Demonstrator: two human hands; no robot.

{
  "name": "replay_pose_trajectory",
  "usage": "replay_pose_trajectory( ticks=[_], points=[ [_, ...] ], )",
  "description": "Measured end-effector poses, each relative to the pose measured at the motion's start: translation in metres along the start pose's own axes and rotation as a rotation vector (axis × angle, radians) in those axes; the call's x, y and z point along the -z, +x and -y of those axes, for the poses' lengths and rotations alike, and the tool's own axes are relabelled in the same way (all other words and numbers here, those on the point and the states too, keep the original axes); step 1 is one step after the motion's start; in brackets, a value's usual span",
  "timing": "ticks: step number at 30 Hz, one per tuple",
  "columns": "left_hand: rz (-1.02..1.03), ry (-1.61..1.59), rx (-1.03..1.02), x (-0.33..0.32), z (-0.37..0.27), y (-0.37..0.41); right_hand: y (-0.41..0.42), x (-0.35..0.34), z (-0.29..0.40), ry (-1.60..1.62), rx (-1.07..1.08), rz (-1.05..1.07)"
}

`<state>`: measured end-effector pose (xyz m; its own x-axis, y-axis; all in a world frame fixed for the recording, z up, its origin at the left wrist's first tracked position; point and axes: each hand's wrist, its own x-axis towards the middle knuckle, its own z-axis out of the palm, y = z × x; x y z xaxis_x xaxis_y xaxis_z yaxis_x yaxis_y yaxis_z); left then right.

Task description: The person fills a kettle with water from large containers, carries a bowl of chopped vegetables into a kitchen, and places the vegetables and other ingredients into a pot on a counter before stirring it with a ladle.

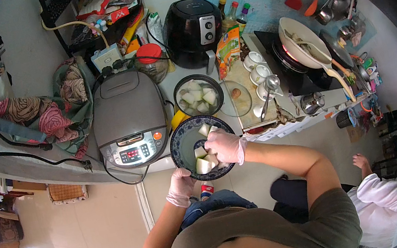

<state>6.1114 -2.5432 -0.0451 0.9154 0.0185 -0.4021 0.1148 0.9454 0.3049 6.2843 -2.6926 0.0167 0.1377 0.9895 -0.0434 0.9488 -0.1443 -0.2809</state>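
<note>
A blue-and-white patterned bowl (184,145) is tilted at the counter's front edge, with several white, green-edged melon chunks (204,165) inside. My left hand (182,187), in a clear disposable glove, grips its near left rim. Gloved as well, my right hand (222,145) reaches into the bowl from the right, fingers curled around melon chunks and partly hidden. Just beyond the bowl is a dark round pot (195,77) holding more melon pieces in liquid. A glass lid (243,97) lies to the pot's right.
A rice cooker (127,112) with a lit panel stands left; a black air fryer (194,30) is behind. To the right, a cream pan (301,45) with food sits over a glowing cooktop (278,58). Lidded white jars (259,73) stand between. Another person (387,206) is at lower right.
</note>
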Motion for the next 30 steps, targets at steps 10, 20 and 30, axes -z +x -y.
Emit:
replay_pose_trajectory(
  ticks=[10, 20, 30],
  points=[
    [-0.021, 0.017, -0.001, 0.001, -0.001, -0.011, 0.089, 0.059, -0.104, 0.184, -0.488, -0.403],
    [-0.093, -0.009, 0.029, 0.004, -0.004, -0.025, 0.042, 0.097, -0.024, 0.377, -0.378, -0.062],
    [-0.019, 0.034, 0.018, -0.01, 0.005, -0.012, 0.017, 0.027, 0.06, 0.088, -0.041, 0.007]
  ],
)
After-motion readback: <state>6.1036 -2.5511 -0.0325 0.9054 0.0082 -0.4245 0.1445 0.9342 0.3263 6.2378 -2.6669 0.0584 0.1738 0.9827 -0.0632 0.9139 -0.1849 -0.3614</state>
